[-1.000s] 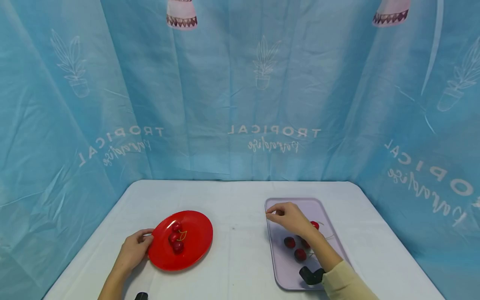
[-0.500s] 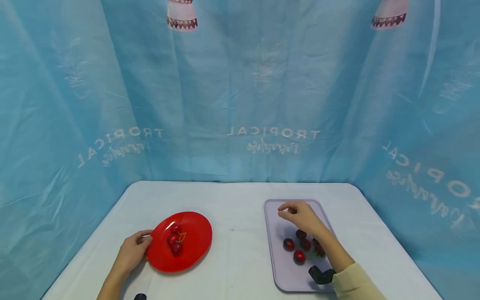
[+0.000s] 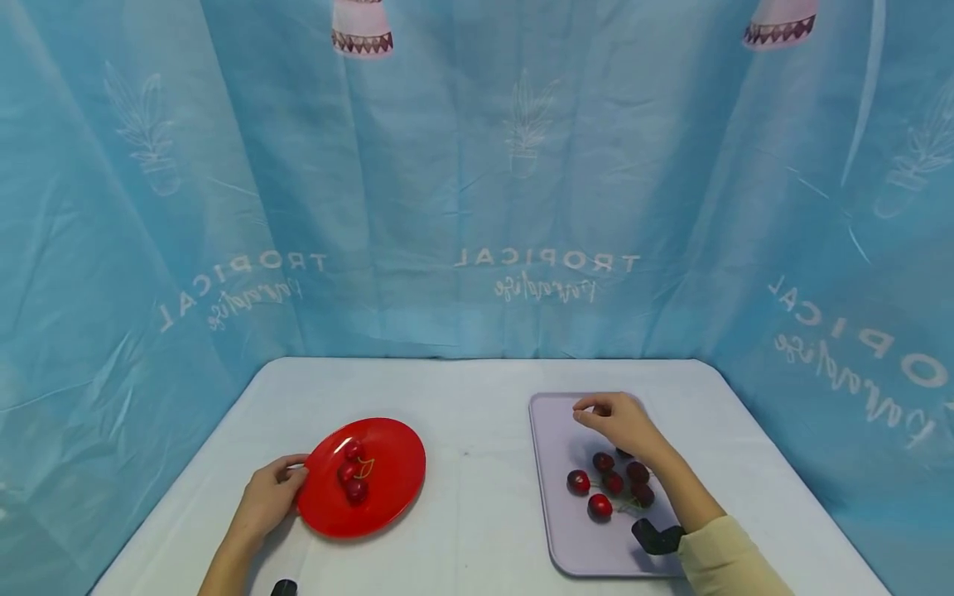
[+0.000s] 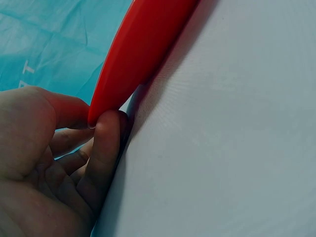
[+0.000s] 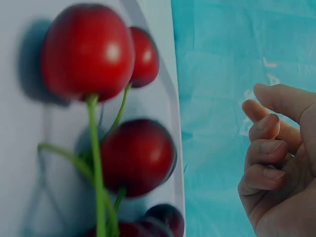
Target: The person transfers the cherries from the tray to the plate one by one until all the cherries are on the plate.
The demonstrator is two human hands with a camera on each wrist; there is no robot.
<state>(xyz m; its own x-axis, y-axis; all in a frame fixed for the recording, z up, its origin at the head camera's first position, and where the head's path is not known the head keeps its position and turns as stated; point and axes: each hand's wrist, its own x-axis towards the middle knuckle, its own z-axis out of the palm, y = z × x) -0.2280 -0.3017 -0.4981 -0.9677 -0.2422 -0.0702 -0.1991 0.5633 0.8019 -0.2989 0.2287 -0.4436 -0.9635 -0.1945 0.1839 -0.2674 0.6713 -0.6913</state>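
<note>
At the left, my left hand (image 3: 266, 497) pinches the rim of a round red plate (image 3: 398, 476) between thumb and fingers. The left wrist view has the plate's edge (image 4: 133, 54) tilted up from the table there. Several small cherries (image 3: 356, 491) with stems lie on the plate. My right hand (image 3: 617, 426) hovers above the far part of a pale lilac tray (image 3: 559, 534). Its fingers are loosely bent, with nothing between them in the right wrist view. Several dark red cherries (image 3: 599, 507) with green stems lie on the tray; one cherry (image 5: 89, 52) looms close to the right wrist camera.
The white table (image 3: 477, 480) lies between plate and tray. Blue curtains (image 3: 462, 190) hang behind it and along both sides. A black piece (image 3: 657, 538) sits at the right wrist, and another black piece (image 3: 284, 588) shows at the bottom near the left forearm.
My right hand has moved rightward over the tray, uncovering more of the cherries. My left hand keeps its hold on the plate, and the cherries on it stay put.
</note>
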